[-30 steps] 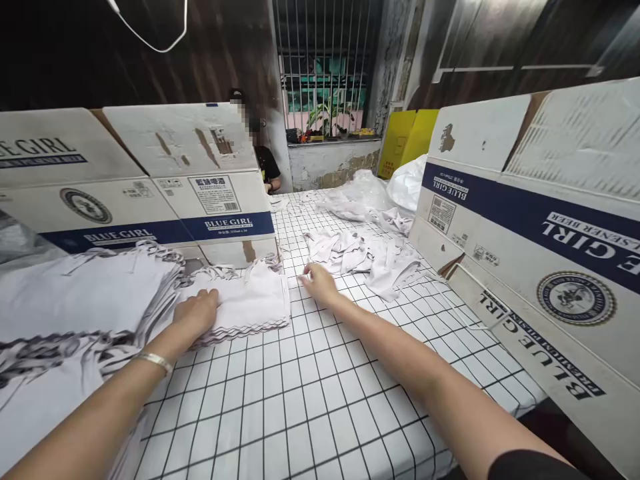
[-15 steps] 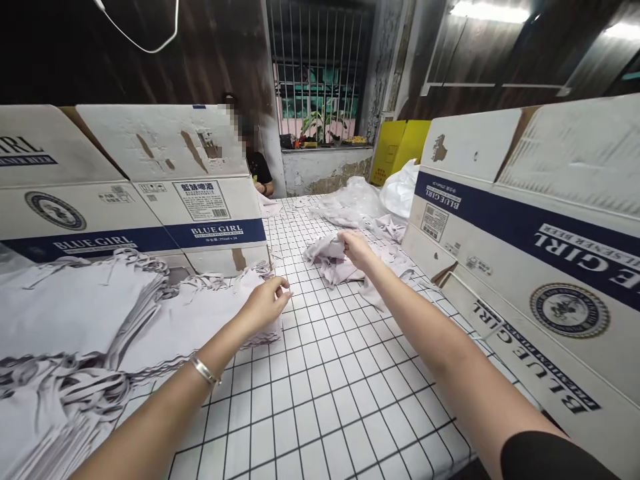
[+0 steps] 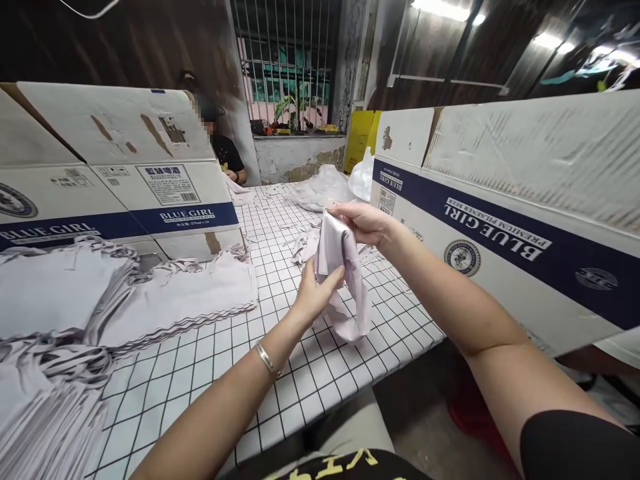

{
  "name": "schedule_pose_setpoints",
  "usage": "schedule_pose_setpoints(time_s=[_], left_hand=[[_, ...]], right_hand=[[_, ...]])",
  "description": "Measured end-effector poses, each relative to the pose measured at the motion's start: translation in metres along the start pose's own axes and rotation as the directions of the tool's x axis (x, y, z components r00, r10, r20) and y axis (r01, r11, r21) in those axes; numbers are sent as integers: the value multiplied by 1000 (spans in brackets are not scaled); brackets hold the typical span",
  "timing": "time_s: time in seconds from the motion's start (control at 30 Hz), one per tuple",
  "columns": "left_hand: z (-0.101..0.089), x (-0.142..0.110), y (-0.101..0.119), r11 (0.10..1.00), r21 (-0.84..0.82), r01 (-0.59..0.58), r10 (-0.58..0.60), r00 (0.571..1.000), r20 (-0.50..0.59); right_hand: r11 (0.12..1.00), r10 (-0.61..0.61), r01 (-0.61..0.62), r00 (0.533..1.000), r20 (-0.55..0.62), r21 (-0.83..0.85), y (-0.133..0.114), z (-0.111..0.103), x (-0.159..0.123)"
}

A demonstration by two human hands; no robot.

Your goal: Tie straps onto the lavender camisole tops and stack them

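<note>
Barred window — dark wall — bright tube lights

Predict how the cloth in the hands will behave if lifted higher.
Probably floppy: the cloth bends and drapes below the right hand. Likely light, since it looks thin and that hand's fingertips pinch its top. Its lower end may swing or bunch, as it hangs loose below the left hand.

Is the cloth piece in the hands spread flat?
Not flat: the cloth piece droops in folds, held by the left hand and right hand.
</note>
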State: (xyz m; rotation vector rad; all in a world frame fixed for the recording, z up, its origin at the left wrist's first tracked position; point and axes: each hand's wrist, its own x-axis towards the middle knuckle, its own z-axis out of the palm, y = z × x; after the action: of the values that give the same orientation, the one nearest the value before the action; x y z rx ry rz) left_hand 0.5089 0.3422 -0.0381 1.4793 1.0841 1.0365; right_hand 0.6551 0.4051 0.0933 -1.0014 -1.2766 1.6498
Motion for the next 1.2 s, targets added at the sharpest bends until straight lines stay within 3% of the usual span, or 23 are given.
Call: schedule_pose_setpoints(time_s=[0.1,0.17,0.2,0.27,0.33,0.37,0.43,0.5,0.6,0.67,0.73,0.8,0.87,0.97,1.03,1.13,1.2], left_hand=[[-5,7,-14,982,191,-7,27,994,-103],[-19,12,-27,932,364,4,38,993,-110],[-27,14,-32,895,446,12,43,993,-113],[-47,18,-37,822,568,38,44,991,-129],[-67,25,-33,774,628,82,26,987,-160],[-77,30,-27,761,639,111,6,984,-178],[-96,44,-11,742,650,164,-33,977,-209],[-113,60,11,748,632,203,-67,970,-232],[-131,80,47,809,547,217,-84,962,-258],[-136,78,65,830,523,194,-53,961,-272],[-136,59,70,798,587,136,19,968,-250],[-129,23,54,722,687,84,60,981,-183],[-120,-24,22,632,771,75,23,993,-116],[-108,-93,-32,559,817,140,-142,987,-72],[-106,-122,-55,582,781,227,-262,961,-84],[-119,-121,-53,727,551,410,-418,901,-119],[-134,-89,-24,802,380,461,-420,887,-191]], right_hand=[[982,8,4,998,61,-187,3,-17,-21],[894,-71,48,997,-36,-445,8,-33,-32],[791,-168,60,978,-122,-609,11,-42,-37],[481,-385,-23,892,-235,-876,19,-60,-43],[208,-478,-187,837,-267,-960,27,-77,-46],[126,-469,-258,835,-287,-958,30,-86,-46],[55,-393,-375,844,-365,-925,32,-100,-42],[75,-292,-442,848,-443,-894,29,-110,-34],[225,-173,-468,844,-508,-854,17,-115,-24],[351,-163,-430,847,-506,-832,10,-115,-24],[452,-171,-355,866,-471,-818,15,-113,-33],[495,-173,-286,893,-415,-821,39,-110,-52],[494,-155,-250,917,-367,-833,81,-104,-79],[499,-57,-292,929,-367,-816,153,-90,-128],[533,40,-358,916,-399,-767,189,-77,-158],[638,103,-380,904,-415,-670,207,-53,-184],[730,103,-325,922,-373,-601,199,-31,-184]])
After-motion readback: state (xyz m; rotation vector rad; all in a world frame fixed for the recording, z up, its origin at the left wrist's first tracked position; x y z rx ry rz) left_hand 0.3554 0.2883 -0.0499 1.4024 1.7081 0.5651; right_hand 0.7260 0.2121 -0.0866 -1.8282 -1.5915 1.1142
